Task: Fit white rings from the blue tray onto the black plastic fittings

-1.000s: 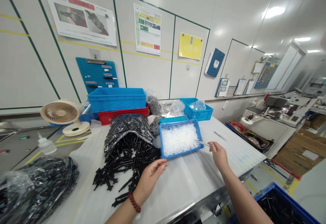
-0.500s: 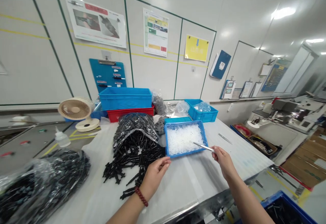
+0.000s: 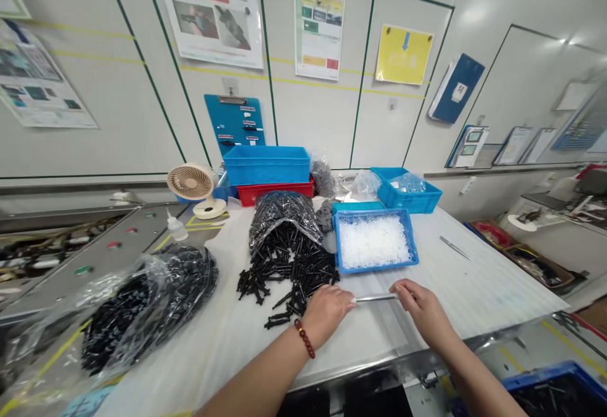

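My right hand (image 3: 417, 306) is closed in a pinch on one end of a slim silver metal rod (image 3: 376, 297), held level above the white table top. Its other end meets the fingertips of my left hand (image 3: 328, 311), which are pressed together. A small white piece (image 3: 353, 301) shows at those fingertips; its exact shape is too small to make out. Just beyond the rod sits a blue tray (image 3: 378, 270) filled with tiny white translucent parts. Left of it, black ribbed plastic parts (image 3: 303, 274) spill from a clear bag (image 3: 284, 208), close behind my left hand.
Tweezers (image 3: 455, 247) lie right of the tray. Behind are a blue bin (image 3: 266, 165) on a red bin (image 3: 251, 195), and another blue bin (image 3: 417, 200). A fan (image 3: 192, 186), a squeeze bottle (image 3: 177, 227) and another bag of black parts (image 3: 156, 303) are on the left.
My right hand has drawn the rod back from over the tray toward me. My left hand has moved right and closed at the rod's tip. The camera view has turned left.
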Available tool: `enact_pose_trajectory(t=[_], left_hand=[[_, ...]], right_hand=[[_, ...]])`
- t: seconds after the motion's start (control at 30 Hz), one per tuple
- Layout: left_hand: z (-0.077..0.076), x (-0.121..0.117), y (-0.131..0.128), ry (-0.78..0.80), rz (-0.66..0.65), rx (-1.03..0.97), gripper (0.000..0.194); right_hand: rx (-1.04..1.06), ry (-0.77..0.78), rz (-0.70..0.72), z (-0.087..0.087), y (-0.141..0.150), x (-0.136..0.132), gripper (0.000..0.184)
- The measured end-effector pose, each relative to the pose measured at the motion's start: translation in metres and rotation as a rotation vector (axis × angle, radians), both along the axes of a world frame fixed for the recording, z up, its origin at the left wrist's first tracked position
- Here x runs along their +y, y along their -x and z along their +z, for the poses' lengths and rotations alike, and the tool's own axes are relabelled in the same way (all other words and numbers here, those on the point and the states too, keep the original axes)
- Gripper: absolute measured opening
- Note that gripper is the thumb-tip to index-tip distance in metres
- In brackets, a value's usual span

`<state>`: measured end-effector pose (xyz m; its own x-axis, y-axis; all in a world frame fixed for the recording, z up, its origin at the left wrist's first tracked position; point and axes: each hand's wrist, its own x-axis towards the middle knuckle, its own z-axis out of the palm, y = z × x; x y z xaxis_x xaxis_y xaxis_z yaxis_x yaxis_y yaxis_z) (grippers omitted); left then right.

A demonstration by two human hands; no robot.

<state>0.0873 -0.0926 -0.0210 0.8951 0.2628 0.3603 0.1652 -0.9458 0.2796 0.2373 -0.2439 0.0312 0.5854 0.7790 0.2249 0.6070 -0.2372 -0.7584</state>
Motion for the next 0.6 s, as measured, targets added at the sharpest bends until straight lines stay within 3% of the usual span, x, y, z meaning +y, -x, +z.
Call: enact_pose_trajectory(t=[0.2, 0.4, 0.6], left_hand=[[0.005, -0.004, 0.004, -0.072, 0.004, 0.004, 0.028], [0.002, -0.007, 0.007, -0.110, -0.082, -0.078, 0.030], [0.013, -0.006, 0.010, -0.042, -0.131, -0.178, 0.022]], right_hand=[[-0.173, -0.098, 0.049, -0.017, 0.021, 0.013, 0.040], [-0.357, -0.139, 0.089, -0.039, 0.049, 0.029, 0.034], [-0.268, -0.163, 0.118, -0.034, 0.052, 0.027, 0.032]])
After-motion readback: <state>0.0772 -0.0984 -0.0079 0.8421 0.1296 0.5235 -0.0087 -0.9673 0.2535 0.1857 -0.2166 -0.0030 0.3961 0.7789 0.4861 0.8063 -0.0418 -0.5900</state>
